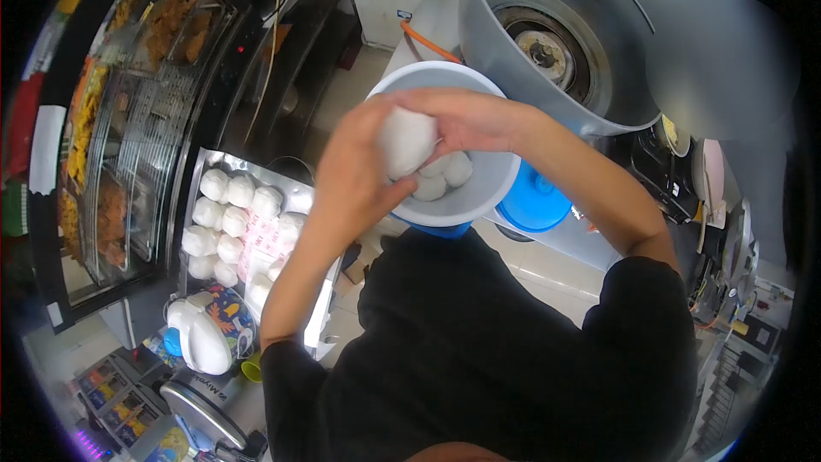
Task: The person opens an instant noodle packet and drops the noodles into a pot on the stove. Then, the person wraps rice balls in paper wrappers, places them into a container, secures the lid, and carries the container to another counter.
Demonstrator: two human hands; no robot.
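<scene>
Above a pale bowl (pixel 505 181), I hold a smooth white dough ball (pixel 409 142) between both hands. My left hand (pixel 357 162) curves around its left side, with the thumb under its lower edge. From the right, my right hand (pixel 466 115) wraps over the top of the ball, its fingers reaching toward the left hand and partly hidden. Several smaller dough balls (pixel 458 169) lie in the bowl below my hands. Left of the bowl, a metal tray (pixel 299 195) bears several rows of white round balls (pixel 233 221) and red-printed white paper (pixel 265 244).
A large metal drum (pixel 479 26) stands beyond the bowl on the right. A blue lid (pixel 537 204) lies beside the bowl. On the left is a glass display case (pixel 192 120) with fried food; a white-lidded container (pixel 198 338) sits below the tray.
</scene>
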